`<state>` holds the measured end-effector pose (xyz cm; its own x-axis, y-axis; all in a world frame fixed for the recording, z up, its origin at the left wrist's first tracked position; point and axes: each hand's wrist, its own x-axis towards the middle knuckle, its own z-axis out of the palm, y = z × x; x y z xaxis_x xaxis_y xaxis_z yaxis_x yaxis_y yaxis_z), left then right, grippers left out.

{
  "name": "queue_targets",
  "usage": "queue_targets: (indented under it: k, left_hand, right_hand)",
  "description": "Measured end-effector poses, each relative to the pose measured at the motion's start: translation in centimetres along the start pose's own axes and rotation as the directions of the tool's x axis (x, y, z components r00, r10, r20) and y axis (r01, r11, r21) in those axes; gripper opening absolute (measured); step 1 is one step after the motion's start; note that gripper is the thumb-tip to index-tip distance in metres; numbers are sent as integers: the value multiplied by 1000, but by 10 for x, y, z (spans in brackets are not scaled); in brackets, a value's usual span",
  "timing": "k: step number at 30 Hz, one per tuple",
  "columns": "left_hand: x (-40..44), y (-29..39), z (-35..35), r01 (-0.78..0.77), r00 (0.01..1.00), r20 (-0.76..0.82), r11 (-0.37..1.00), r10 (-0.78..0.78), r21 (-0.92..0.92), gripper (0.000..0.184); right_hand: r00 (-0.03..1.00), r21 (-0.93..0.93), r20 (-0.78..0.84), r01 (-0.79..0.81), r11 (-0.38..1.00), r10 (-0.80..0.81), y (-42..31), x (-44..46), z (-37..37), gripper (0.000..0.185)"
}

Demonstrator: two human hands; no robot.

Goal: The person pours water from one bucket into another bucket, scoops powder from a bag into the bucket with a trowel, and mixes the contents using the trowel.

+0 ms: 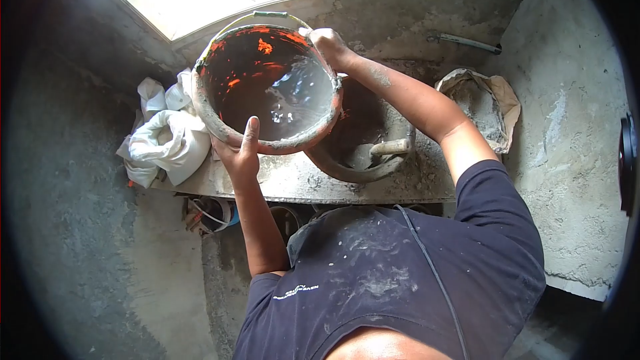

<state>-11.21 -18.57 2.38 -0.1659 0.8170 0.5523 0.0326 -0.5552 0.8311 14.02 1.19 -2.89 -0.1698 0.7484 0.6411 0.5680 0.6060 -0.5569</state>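
Gripping round, black, rubber-looking bucket (230, 60), grey-crusted, with left hand (237, 157), thumb over near rim, and right hand (330, 47), curled at opposite edge. Seemingly midway: lifted between hands, not emptied of murky liquid (290, 117).

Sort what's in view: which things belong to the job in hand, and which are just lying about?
Likely in the job:
bucket held by left hand and right hand
lower tub
handled tool inside it
perhaps the open bag

Apparently lying about:
white sacks
blue-sided pail below the ledge
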Motion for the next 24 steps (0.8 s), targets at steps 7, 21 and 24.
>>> queue_targets:
  k: [7,21,24]
  left_hand:
    - [-3,9,6,-89,993,90,988,78,127,72]
    - [-1,10,3,-214,969,151,967,193,141,63]
    - [1,10,2,-154,979,147,985,142,78,63]
  right_hand:
    - [846,446,134,-517,731,516,-24,-12,-19,49]
    - [855,220,245,-507,833,456,-18,-15,-33,54]
    - [856,198,228,-507,839,464,-21,-16,-34,55]
